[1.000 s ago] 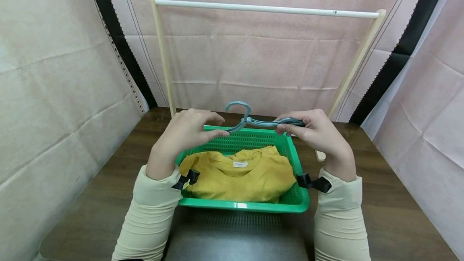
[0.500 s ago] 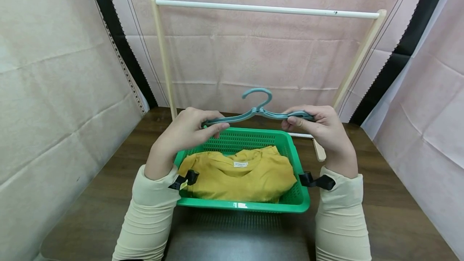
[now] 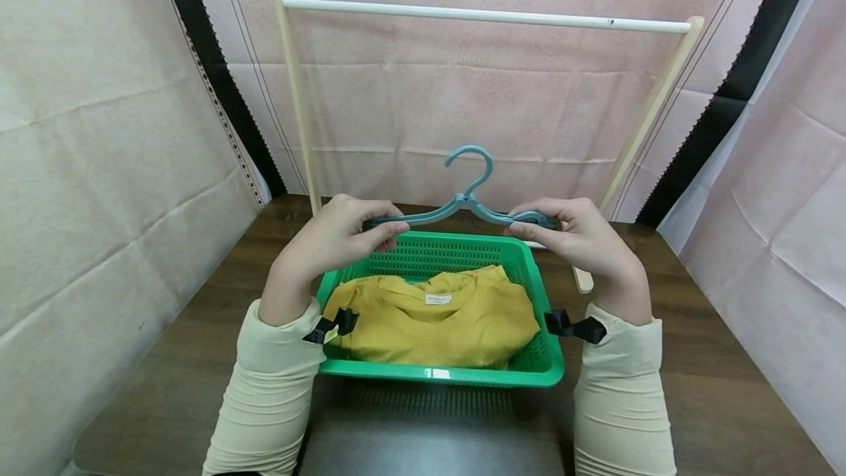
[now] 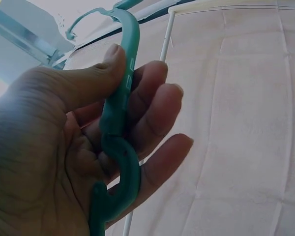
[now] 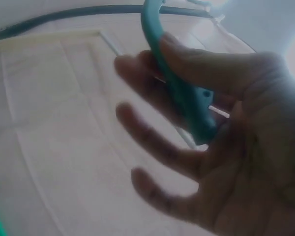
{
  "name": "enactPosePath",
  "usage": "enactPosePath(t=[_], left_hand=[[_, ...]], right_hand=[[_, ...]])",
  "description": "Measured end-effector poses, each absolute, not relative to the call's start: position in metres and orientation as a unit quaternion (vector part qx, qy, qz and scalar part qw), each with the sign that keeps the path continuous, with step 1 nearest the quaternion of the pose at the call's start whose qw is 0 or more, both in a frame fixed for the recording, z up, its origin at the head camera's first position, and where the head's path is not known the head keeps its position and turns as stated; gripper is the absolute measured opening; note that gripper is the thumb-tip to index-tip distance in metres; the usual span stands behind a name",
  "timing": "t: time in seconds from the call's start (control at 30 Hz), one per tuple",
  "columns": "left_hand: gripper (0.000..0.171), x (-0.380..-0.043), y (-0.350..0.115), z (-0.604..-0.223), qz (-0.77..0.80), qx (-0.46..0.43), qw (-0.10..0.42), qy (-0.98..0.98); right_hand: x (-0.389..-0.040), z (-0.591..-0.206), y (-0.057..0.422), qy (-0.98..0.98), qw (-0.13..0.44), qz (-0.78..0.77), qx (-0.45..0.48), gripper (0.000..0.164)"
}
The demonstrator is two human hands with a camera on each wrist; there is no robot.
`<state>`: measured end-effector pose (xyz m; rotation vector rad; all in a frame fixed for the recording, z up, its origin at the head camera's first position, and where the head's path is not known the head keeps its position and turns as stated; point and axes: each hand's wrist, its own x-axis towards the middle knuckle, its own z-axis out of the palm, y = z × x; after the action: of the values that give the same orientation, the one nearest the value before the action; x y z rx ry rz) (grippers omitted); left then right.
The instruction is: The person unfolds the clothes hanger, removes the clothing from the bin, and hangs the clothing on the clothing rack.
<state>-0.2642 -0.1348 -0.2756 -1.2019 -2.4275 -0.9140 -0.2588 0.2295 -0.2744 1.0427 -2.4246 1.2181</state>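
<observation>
A blue-green plastic clothes hanger (image 3: 429,216) is held level above the back rim of a green basket (image 3: 443,373), its hook pointing up. My left hand (image 3: 337,233) pinches the hanger's left arm between thumb and fingers; the left wrist view shows the notched end (image 4: 130,182) lying across the palm. With thumb and index finger, my right hand (image 3: 575,233) grips the other arm, and its end (image 5: 199,113) shows in the right wrist view while the remaining fingers are spread. Inside the basket lies a folded yellow shirt (image 3: 436,329) with a white neck label.
Behind the basket stands a clothes rack with a white crossbar (image 3: 476,15) and pale wooden side posts (image 3: 651,116). Everything rests on a dark brown wooden table (image 3: 178,373). Light cloth panels (image 3: 99,131) enclose the back and sides.
The left hand has closed on the hanger's left arm. The hanger has turned from a slant to level, with its hook now upright and higher. Basket and shirt have stayed in place.
</observation>
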Motion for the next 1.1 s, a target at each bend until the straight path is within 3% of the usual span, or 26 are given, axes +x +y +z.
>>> enactPosePath(t=[0.3,0.67,0.97,1.1], left_hand=[[0.011,-0.264,-0.136,-0.274,-0.301,-0.401,0.131,-0.855],[0.012,-0.262,-0.138,-0.272,-0.326,-0.402,0.116,-0.848],[0.012,-0.261,-0.142,-0.271,-0.331,-0.408,0.134,-0.840],[0.011,-0.260,-0.144,-0.271,-0.342,-0.412,0.140,-0.833]], right_hand=[[-0.258,-0.274,0.230,-0.840,0.114,0.380,0.369,0.018],[-0.259,-0.274,0.229,-0.807,0.096,0.440,0.381,0.021],[-0.257,-0.273,0.237,-0.814,0.192,0.422,0.350,0.017],[-0.256,-0.273,0.246,-0.813,0.208,0.417,0.349,0.018]])
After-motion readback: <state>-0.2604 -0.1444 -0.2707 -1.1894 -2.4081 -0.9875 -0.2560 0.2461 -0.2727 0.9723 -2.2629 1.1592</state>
